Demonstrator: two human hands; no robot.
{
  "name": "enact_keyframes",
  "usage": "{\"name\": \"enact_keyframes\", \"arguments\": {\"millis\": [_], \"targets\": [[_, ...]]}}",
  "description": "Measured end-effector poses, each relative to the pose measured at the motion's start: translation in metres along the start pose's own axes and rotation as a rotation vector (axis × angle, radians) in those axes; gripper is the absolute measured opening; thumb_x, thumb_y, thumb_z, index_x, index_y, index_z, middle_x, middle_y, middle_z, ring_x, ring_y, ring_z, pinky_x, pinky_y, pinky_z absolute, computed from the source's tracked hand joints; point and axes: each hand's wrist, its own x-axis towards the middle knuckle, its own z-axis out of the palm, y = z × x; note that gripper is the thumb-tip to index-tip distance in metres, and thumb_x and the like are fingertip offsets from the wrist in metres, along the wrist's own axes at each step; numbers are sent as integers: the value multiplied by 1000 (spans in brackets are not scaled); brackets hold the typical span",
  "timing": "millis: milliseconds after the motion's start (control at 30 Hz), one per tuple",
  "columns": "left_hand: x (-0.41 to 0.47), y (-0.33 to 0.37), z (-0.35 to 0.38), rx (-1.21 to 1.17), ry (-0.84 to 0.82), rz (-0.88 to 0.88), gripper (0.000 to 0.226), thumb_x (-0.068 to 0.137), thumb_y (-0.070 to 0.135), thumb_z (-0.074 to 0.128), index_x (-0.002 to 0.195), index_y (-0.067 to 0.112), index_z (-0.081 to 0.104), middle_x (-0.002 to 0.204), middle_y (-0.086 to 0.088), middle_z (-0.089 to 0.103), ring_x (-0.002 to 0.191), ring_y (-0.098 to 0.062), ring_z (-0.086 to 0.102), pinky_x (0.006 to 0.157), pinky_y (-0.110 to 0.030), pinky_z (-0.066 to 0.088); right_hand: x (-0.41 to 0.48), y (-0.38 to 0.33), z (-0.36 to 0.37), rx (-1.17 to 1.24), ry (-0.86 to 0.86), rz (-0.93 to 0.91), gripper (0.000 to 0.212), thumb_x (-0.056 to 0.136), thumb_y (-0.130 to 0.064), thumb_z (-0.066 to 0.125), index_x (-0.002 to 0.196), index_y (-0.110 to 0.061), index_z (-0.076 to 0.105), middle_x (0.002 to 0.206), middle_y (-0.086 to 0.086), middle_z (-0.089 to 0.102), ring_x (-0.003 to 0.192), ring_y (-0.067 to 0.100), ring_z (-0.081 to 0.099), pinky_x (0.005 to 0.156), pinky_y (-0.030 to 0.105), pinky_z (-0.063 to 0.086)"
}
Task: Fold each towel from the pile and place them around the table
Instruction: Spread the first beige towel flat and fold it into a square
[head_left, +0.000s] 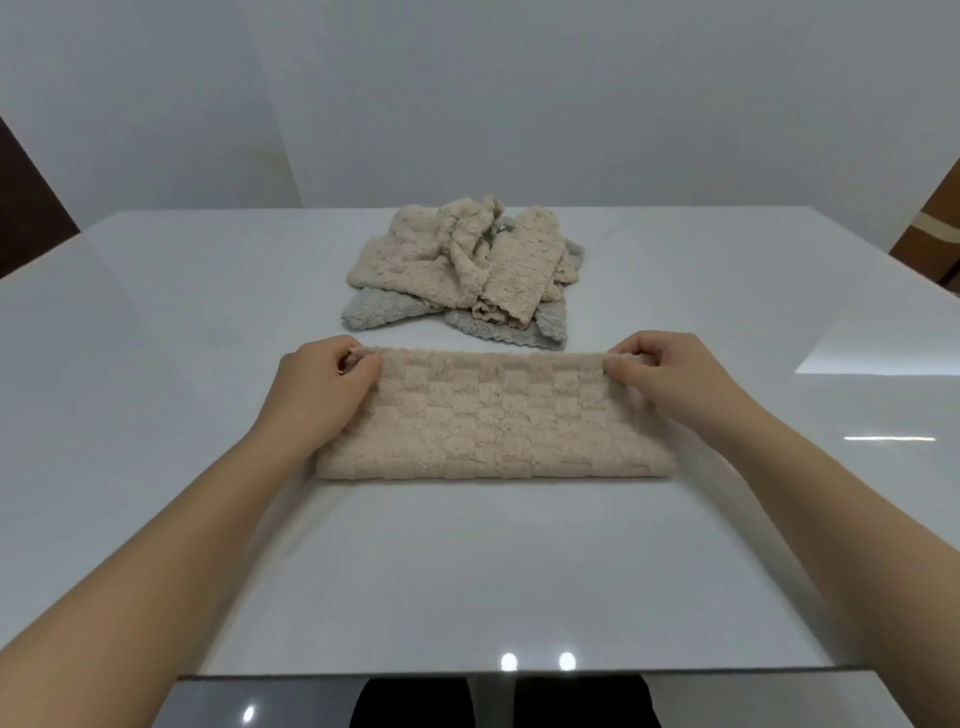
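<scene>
L hand (317, 387): thumb + curled fingers pinch far-left corner of beige checkered towel (493, 421). Towel lies as a long folded strip on white table (156, 322), stretched btwn both sets of fingertips. Just beyond fingers: crumpled pile of beige and grey towels (462, 270). R hand (670, 374) pinches far-right corner likewise.

place: plain indoor room, likely a home dining area | glossy white table (156, 364) mirrors light spots (537, 661) at 6 o'clock | bare pale walls (519, 104) meet in a corner at 11 o'clock | dark wood panel (26, 197) at 9 o'clock, brown panel (940, 223) at 3 o'clock | household towel pile (462, 265) at 12 o'clock
</scene>
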Motion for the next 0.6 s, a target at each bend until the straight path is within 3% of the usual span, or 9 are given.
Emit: {"name": "enact_keyframes", "arguments": {"millis": [100, 233, 367, 600], "targets": [[16, 2, 6, 120, 13, -35, 29, 90, 30, 52, 77, 6, 59, 74, -8, 63, 72, -26, 57, 64, -38, 48, 21, -5, 4, -122, 12, 38, 11, 86, -17, 64, 77, -19, 69, 69, -5, 67, 63, 9, 56, 63, 24, 44], [24, 1, 16, 226, 52, -52, 29, 91, 32, 49, 69, 13, 50, 66, -3, 57, 67, -24, 55, 57, -32, 38, 31, -5, 16, -262, 91, 29, 19, 84, -13, 53, 76, -21, 68, 78, -9, 67, 77, 9, 61, 62, 22, 45], [22, -3, 26, 331, 103, -26, 18, 92, 33, 48, 84, 21, 58, 78, 1, 62, 76, -25, 57, 60, -32, 39, 28, 3, 25, -348, 175, 3, 15, 85, -20, 52, 79, -27, 65, 78, -14, 65, 79, 14, 60, 69, 31, 50], [17, -8, 28, 331, 182, 62, 16, 96, 29, 44, 97, 20, 57, 85, 0, 64, 79, -28, 57, 66, -37, 46, 27, 6, 34, -532, 255, -76, 8, 94, -30, 52, 95, -29, 60, 77, -13, 60, 77, 21, 57, 62, 31, 40]]}}
